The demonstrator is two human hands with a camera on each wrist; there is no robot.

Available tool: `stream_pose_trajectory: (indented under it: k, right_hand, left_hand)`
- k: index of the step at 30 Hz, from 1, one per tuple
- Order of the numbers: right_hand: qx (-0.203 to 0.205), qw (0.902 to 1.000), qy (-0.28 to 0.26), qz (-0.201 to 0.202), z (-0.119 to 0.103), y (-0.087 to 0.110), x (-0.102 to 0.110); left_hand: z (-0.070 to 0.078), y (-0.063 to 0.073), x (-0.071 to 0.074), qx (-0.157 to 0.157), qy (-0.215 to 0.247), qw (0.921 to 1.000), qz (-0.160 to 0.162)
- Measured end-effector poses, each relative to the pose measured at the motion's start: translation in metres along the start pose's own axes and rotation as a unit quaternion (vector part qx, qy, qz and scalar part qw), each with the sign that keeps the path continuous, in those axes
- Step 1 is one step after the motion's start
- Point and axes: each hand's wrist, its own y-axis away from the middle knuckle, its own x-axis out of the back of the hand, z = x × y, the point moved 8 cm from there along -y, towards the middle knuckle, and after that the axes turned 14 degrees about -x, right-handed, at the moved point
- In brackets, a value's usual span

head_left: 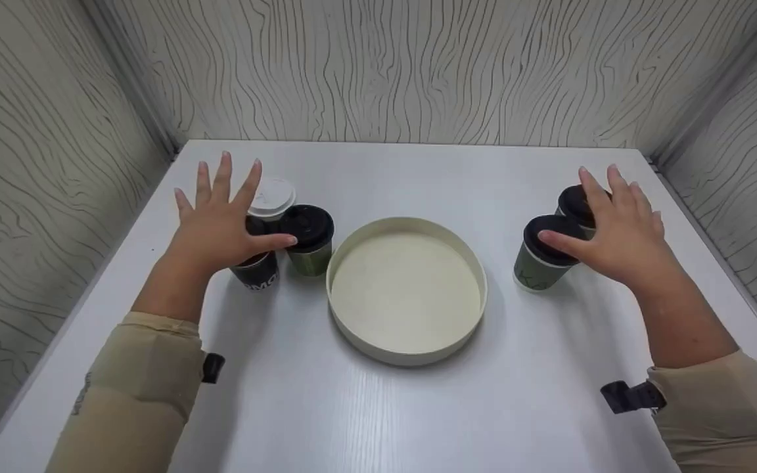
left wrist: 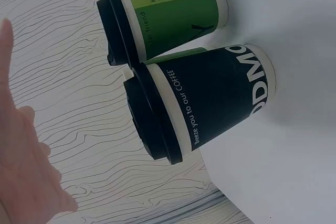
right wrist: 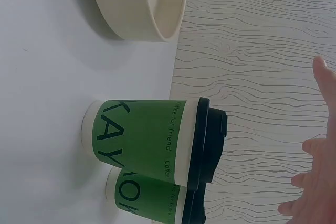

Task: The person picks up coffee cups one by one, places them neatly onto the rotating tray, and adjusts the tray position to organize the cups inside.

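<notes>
My left hand (head_left: 214,233) is spread wide above a group of lidded paper coffee cups on the left, holding none. Among them are a black cup (left wrist: 215,95) with white lettering, a green cup (left wrist: 176,17) with a black lid, and a third cup with a white lid (head_left: 275,196), partly hidden behind. My right hand (head_left: 625,240), fingers also spread, hovers over two more green cups at the right. The nearer green cup (right wrist: 139,140) stands upright and overlaps the farther green cup (right wrist: 149,198); both have black lids. In the right wrist view, a gap separates the fingers from the lids.
Between the cup groups sits a round cream tray (head_left: 405,358) with a low wall, nothing in it. The white table (head_left: 378,420) meets wood-grain patterned panels (head_left: 378,72) at the back and sides.
</notes>
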Motion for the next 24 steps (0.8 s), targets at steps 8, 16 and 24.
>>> stream_pose_trajectory:
  k: [8,16,24]
  right_hand:
    - [0.018,0.9997,-0.016,0.004,-0.011,0.007,0.002]
    - [0.045,0.9980,-0.042,0.013,-0.028,0.021,0.003]
    - [0.062,0.9953,-0.073,0.014,-0.042,0.032,-0.007]
  left_hand:
    - [0.009,0.003,0.008,-0.009,0.034,0.9987,0.039]
    - [0.008,0.009,0.009,0.011,0.106,0.9915,0.075]
    - [0.007,0.015,0.010,0.019,0.156,0.9807,0.117]
